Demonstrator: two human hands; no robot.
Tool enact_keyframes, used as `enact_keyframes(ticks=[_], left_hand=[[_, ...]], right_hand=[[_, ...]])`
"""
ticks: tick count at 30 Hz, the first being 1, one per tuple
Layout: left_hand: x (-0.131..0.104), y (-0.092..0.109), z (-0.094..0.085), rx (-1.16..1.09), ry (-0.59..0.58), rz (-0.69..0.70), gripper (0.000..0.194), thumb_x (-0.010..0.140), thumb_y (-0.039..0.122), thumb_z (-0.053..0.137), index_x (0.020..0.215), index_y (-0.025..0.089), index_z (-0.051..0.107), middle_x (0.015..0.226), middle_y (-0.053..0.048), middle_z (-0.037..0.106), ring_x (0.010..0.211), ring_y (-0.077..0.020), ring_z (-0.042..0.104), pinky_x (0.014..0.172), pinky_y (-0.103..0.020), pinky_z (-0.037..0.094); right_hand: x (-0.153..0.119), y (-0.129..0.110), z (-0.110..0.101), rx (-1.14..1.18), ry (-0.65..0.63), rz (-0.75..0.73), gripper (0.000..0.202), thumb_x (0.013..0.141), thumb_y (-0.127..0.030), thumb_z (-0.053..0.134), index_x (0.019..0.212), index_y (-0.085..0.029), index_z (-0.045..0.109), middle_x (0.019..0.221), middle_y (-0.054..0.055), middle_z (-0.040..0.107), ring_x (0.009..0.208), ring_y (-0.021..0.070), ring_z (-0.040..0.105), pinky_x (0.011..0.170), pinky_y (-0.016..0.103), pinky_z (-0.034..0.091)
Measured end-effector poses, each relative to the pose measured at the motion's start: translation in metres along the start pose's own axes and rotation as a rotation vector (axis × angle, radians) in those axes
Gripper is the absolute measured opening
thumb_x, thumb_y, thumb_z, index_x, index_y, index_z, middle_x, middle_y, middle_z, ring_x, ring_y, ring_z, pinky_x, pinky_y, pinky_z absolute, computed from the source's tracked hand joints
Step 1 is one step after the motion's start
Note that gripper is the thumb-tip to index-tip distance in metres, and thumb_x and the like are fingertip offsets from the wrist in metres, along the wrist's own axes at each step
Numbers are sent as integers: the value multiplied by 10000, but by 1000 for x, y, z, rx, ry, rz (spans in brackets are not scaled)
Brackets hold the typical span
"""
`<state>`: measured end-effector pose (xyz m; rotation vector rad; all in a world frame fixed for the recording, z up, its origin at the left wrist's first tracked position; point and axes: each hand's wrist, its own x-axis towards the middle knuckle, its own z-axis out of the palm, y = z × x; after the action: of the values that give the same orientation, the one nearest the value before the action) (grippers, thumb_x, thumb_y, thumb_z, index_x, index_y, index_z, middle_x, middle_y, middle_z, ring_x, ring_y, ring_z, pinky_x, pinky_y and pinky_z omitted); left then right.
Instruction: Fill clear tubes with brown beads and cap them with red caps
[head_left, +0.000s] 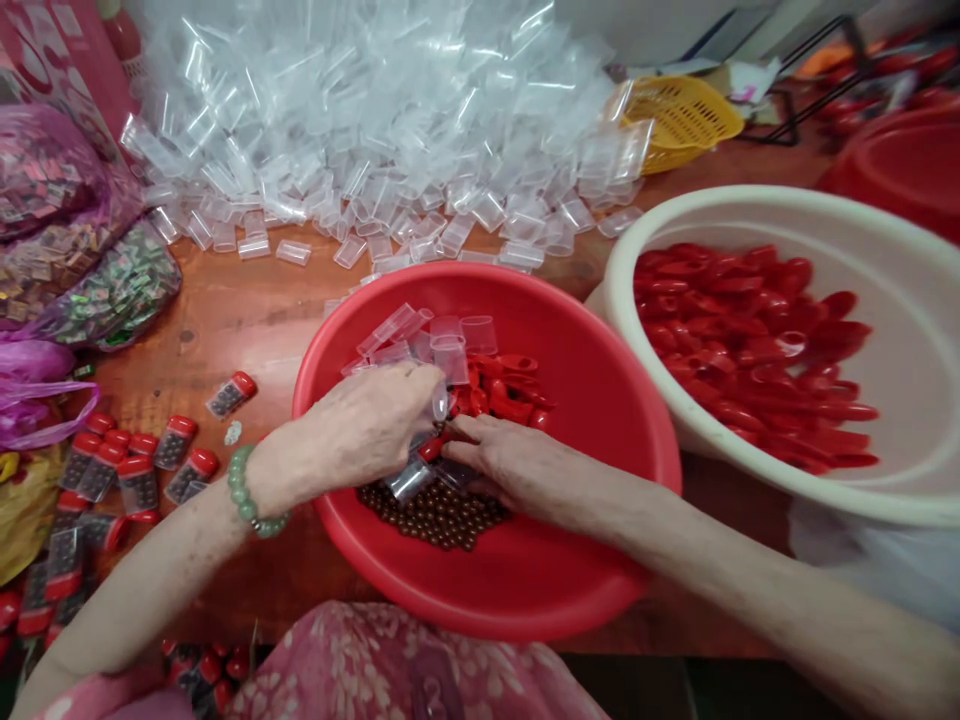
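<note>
A red basin (585,560) holds clear plastic sleeves (390,335), red plastic caps (510,385) and dark brown beads (442,518). My left hand (375,415), with a green bead bracelet at the wrist, is closed round a clear sleeve over the middle of the basin. Close beside it, my right hand (502,455) reaches in low above the beads, its fingers curled by a small red piece. Its fingertips are partly hidden, so what they grip is unclear. Another clear sleeve (410,480) lies on the beads beneath my hands.
Clear sleeves (360,130) are heaped behind the basin. A cream basin (750,500) of red caps stands right, a yellow basket (679,120) behind. Filled red-capped containers (139,485) and plastic bags (120,285) lie on the left.
</note>
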<state>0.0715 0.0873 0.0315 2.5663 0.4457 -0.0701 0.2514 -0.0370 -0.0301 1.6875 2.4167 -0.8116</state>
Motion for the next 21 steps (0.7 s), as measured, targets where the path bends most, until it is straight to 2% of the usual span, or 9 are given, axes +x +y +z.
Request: enact_keyframes(ticks=[3, 5, 9, 12, 15, 21], left_hand=[[-19, 7, 5, 40, -142, 65, 153, 900, 184, 448, 1008, 169, 556, 979, -90, 650, 884, -220, 610, 801, -336, 498], [-30, 11, 12, 75, -197, 98, 132, 883, 163, 464, 967, 166, 566, 936, -82, 653, 858, -213, 605, 798, -330, 497], [-45, 15, 29, 231, -158, 121, 230, 820, 42, 429, 963, 140, 580, 932, -103, 652, 872, -234, 597, 817, -366, 493], [-45, 13, 35, 261, -207, 90, 216, 780, 24, 440, 902, 122, 589, 876, -118, 651, 822, -248, 603, 743, -375, 510], [-41, 9, 34, 209, -267, 48, 219, 764, 8, 430, 874, 108, 591, 820, -114, 652, 769, -227, 613, 717, -355, 523], [-35, -2, 35, 224, -153, -29, 207, 793, 24, 424, 923, 97, 567, 854, -116, 638, 819, -232, 613, 762, -368, 536]], right_hand=[[1, -5, -7, -44, -69, 6, 319, 788, -110, 574, 1086, -208, 630, 1091, 93, 627, 937, 214, 648, 792, 292, 515], [-2, -9, -12, -135, -110, 70, 283, 816, -78, 526, 1058, -184, 628, 1032, 95, 651, 867, 201, 668, 740, 281, 520], [0, -18, -9, -275, -130, 188, 328, 838, 26, 378, 947, -105, 658, 896, 164, 671, 772, 263, 683, 634, 344, 513], [10, -24, 3, -303, -146, 206, 343, 801, 73, 361, 865, -73, 665, 837, 199, 660, 754, 280, 681, 574, 335, 493], [18, -30, 13, -255, -172, 129, 338, 783, 85, 367, 854, -56, 666, 833, 199, 653, 748, 271, 673, 575, 328, 482], [23, -37, 21, 54, -238, -145, 281, 764, 26, 475, 925, -109, 661, 933, 118, 673, 755, 191, 653, 669, 279, 486]])
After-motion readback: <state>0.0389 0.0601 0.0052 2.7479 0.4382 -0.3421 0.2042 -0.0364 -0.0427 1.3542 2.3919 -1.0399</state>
